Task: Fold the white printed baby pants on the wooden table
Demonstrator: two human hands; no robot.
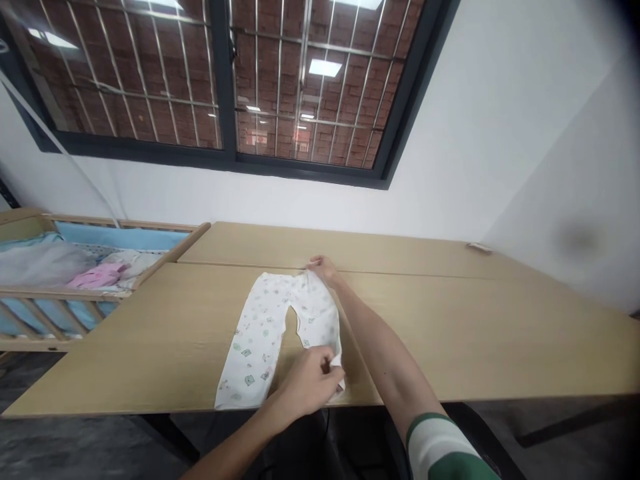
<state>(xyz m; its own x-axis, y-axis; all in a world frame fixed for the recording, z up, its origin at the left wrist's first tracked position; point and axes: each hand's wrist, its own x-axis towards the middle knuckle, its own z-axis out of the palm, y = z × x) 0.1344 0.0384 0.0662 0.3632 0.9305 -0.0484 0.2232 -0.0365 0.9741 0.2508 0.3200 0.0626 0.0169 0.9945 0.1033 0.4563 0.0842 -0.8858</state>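
Note:
A pair of white baby pants [260,327] with a small green and pink print lies on the wooden table, its waist toward the wall and its legs toward me. My left hand [313,380] pinches the right pant leg near its lower end, at the front edge of the table. Farther off, my right hand [323,267] has its fingers closed on the right corner of the waist. The left pant leg lies flat with no hand on it. Part of the right leg is hidden behind my left hand.
The light wooden table [450,333] has a seam along its far part. At the left stands a wooden crib [175,250] with blue lining, and a pink cloth [100,275] lies inside. A small object [479,248] rests near the wall. A barred window is above.

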